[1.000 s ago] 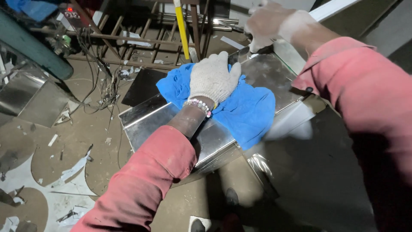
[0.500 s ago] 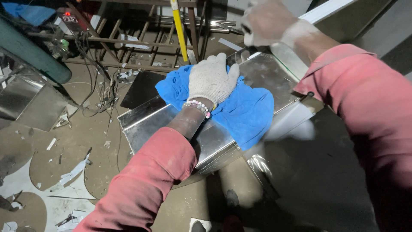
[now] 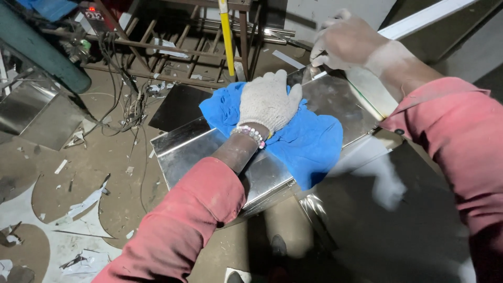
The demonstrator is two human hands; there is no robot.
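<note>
Okay, left hand [image 3: 268, 100], in a knit work glove, lies flat with palm down and fingers spread on a blue cloth [image 3: 293, 139], pressing it onto a shiny sheet-metal piece [image 3: 209, 152]. Not clenched around the cloth, just pushed down on it. Beaded bracelet [image 3: 250, 134] at the wrist, red sleeve behind it.

Right hand [image 3: 348, 42] is up at the far right end of the metal piece, fingers curled in as if steadying or pinching that edge; blurred, so cannot tell what exactly it grips or whether it is fully closed.

The metal piece runs from near left to far right, resting on a darker surface to the right. The cloth covers its middle and hangs over the near edge.

Progress, as a judgement: wiping looks mid-way. The bare stretch left of the cloth looks bright and reflective, the far right part near the right hand shows a duller sheen, and whatever lies under the cloth is hidden. Can't say how much is really clean.

Around: a yellow bar [image 3: 227, 36] standing far centre, a rusty metal frame [image 3: 173, 47] beyond, tangled cables [image 3: 126, 94] at far left, paper scraps [image 3: 84, 204] on the floor near left.
</note>
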